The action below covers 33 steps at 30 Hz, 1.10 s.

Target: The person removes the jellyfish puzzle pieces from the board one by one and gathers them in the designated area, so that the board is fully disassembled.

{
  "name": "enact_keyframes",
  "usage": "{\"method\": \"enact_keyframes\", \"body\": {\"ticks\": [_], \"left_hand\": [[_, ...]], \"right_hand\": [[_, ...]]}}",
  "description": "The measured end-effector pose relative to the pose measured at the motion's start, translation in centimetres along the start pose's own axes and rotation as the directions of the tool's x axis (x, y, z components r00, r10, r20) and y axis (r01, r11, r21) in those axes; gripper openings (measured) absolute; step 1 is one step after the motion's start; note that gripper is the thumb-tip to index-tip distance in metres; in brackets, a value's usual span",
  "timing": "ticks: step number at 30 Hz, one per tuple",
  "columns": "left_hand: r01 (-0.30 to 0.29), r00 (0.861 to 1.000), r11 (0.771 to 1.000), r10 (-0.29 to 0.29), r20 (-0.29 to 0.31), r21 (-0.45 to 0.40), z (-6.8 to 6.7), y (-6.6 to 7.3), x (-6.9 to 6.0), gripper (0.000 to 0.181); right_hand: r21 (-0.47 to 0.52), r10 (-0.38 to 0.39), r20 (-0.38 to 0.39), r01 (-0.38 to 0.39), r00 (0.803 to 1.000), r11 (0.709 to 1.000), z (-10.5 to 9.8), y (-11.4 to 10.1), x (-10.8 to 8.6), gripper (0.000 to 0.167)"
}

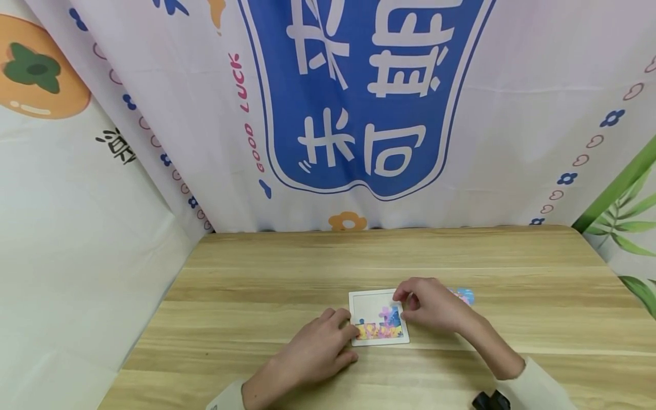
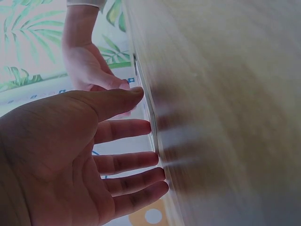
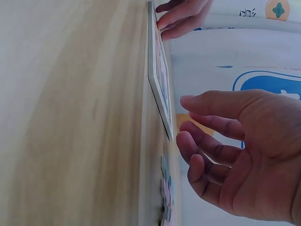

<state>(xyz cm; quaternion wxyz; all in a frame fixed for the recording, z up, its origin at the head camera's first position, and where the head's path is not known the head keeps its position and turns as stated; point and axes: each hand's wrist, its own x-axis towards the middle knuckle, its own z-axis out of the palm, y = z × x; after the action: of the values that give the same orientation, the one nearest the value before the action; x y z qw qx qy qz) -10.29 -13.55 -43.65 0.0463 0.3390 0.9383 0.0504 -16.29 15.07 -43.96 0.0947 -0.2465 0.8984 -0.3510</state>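
Note:
A white square puzzle tray [image 1: 379, 342] lies on the table, with joined pink, yellow and blue pieces [image 1: 378, 331] along its bottom and up its right side. My left hand [image 1: 320, 346] rests at the tray's left edge, fingertips touching it; the left wrist view shows this hand [image 2: 61, 155] with its fingers extended. Over the tray's upper right edge is my right hand [image 1: 435, 304]. In the right wrist view this hand [image 3: 263, 150] has bent fingers, thumb and index apart, with nothing seen between them. Loose pieces [image 1: 465, 295] lie right of the tray, partly behind the right hand.
The wooden table [image 1: 246, 296] reaches back to a printed curtain [image 1: 492, 148]. A black object [image 1: 491, 400] is near the right sleeve at the bottom edge of the head view. White cloth [image 1: 77, 228] hangs on the left, and leaf-patterned cloth [image 1: 627, 219] on the right.

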Motion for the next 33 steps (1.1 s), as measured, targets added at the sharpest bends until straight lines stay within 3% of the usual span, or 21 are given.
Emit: {"method": "enact_keyframes", "body": {"ticks": [18,33], "left_hand": [[0.003,1.000,1.000,-0.003,-0.002,-0.007,0.1,0.0,0.1,0.032],[0.005,1.000,1.000,-0.005,0.011,-0.002,0.0,0.0,0.1,0.034]], "right_hand": [[-0.019,-0.003,0.060,0.004,0.998,1.000,1.1,-0.2,1.2,0.027],[-0.019,-0.006,0.022,0.007,1.000,1.000,1.4,-0.5,1.0,0.026]]}}
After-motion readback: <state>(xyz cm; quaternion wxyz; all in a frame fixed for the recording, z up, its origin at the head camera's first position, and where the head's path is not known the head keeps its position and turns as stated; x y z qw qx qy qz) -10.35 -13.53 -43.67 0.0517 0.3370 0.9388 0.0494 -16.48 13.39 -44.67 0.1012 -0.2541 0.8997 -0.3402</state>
